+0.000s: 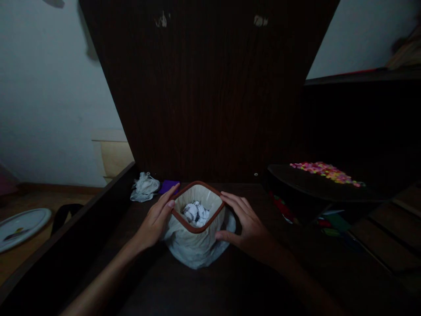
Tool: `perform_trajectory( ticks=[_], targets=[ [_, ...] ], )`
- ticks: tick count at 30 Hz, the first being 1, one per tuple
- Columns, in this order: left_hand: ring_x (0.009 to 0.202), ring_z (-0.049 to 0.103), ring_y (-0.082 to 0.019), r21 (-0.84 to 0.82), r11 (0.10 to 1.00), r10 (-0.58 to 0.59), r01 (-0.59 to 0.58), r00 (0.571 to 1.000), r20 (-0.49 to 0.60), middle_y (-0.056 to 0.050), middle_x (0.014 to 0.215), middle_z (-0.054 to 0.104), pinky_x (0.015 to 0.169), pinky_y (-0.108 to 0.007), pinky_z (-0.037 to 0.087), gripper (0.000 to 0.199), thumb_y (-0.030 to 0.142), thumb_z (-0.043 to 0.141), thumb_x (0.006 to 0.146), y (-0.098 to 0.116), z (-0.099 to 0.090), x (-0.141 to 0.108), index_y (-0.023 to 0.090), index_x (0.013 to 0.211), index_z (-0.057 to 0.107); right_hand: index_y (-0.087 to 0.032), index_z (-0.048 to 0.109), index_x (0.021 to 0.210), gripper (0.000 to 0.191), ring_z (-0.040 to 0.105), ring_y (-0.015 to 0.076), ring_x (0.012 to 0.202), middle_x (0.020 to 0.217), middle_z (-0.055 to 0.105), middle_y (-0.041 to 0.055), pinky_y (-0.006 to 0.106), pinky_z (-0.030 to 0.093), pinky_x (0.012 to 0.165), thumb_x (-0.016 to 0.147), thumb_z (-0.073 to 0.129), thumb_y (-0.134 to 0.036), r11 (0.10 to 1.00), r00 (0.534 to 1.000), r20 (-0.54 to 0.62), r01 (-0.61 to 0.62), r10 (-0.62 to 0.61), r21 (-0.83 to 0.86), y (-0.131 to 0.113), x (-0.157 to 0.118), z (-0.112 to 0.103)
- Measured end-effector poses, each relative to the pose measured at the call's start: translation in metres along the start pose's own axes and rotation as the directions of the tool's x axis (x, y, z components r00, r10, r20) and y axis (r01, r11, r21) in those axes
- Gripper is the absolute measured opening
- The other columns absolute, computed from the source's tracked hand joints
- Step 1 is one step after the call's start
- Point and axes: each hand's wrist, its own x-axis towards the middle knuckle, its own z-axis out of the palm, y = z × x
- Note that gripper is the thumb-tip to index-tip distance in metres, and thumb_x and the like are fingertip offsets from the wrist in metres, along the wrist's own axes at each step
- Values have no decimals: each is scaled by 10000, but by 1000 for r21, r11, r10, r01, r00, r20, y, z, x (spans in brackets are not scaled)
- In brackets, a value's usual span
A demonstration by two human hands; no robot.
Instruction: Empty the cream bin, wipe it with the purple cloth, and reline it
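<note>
Noted: one lined wastebasket (197, 248), one crumpled plastic bag (144, 187), one purple item (169, 186). Pale scuffs (162, 20) on dark panel (210, 96): two.

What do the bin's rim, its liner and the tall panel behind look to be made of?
Rim: probably brown plastic, smooth and evenly coloured.
Liner: likely thin plastic film, pale, wrinkled and draped loosely.
Panel: dark wood or wood-look laminate, with faint vertical grain.

From here, the bag (197, 251) looks like thin, crinkly plastic; the board (204, 92) at twelve o'clock, smooth, dull wood.
</note>
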Motion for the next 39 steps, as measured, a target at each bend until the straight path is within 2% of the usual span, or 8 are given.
perform_trajectory(
  ticks=[10, 13, 17, 20, 23, 29, 35, 39],
  targets=[
    [1128, 664, -288, 190, 982, 56, 5, 948, -314, -114, 1197, 702, 1028, -465, 530, 412, 528, 499, 1003, 16, 5, 6, 185, 1163, 661, -199, 299, 1610, 963, 336, 382, 1521, 1628, 387, 197, 633, 299, 1222, 819, 754, -509, 979, 957, 204, -204, 205, -23, 9, -16, -8],
    [1276, 618, -321, 156, 988, 14, 20, 976, -219, -139, 1376, 654, 1112, -505, 487, 538, 587, 473, 1004, 20, 6, -9, 186, 1342, 591, -193, 221, 1643, 1080, 219, 416, 1566, 1686, 272, 214, 657, 227, 1244, 786, 771, -553, 958, 903, 319, -279, 286, -68, 16, -19, -2],
    [1496, 437, -360, 77, 996, -51, 46, 997, 59, -182, 1631, 425, 1237, -562, 352, 868, 637, 519, 968, 18, 10, -28, 184, 1635, 197, -108, 175, 1644, 1128, 197, 408, 1573, 1690, 218, 264, 627, 226, 1253, 782, 775, -519, 965, 875, 411, -256, 257, -59, 25, -18, 4],
    [1549, 338, -375, 67, 995, -88, 78, 982, 164, -207, 1684, 304, 1256, -579, 312, 1161, 659, 640, 885, 13, 15, -34, 184, 1651, -91, -79, 169, 1638, 1113, 180, 398, 1579, 1685, 223, 270, 616, 210, 1262, 790, 773, -472, 977, 873, 441, -209, 210, -50, 32, -14, 9],
    [1564, 297, -384, 112, 986, -139, 119, 973, 183, -213, 1706, 237, 1269, -565, 291, 1322, 630, 758, 801, 8, 19, -36, 183, 1636, -165, -94, 235, 1624, 1062, 247, 388, 1559, 1656, 306, 244, 579, 212, 1273, 783, 788, -434, 982, 867, 464, -188, 180, -29, 41, -11, 15],
    [1526, 391, -351, 151, 984, -128, 91, 958, 257, -178, 1658, 368, 1261, -518, 335, 1275, 551, 802, 791, 2, 22, -37, 212, 1651, -77, -95, 283, 1606, 989, 309, 373, 1536, 1639, 351, 223, 553, 255, 1263, 790, 769, -369, 985, 863, 485, -170, 141, 17, 51, -10, 25],
    [1438, 488, -391, 118, 991, -86, 58, 966, 243, -189, 1537, 514, 1224, -567, 380, 1214, 537, 907, 656, -12, 35, -35, 187, 1610, 243, -119, 242, 1628, 1038, 355, 369, 1519, 1651, 348, 221, 561, 304, 1238, 761, 776, -320, 985, 894, 433, -158, 113, 70, 49, -5, 28],
    [1406, 509, -402, 108, 994, -17, -12, 962, 271, -189, 1484, 559, 1217, -572, 386, 1064, 473, 947, 609, -27, 49, -25, 160, 1498, 452, -131, 397, 1568, 926, 414, 358, 1486, 1610, 435, 193, 531, 342, 1225, 741, 783, -286, 986, 894, 438, -147, 98, 78, 55, -3, 35]
  ],
)
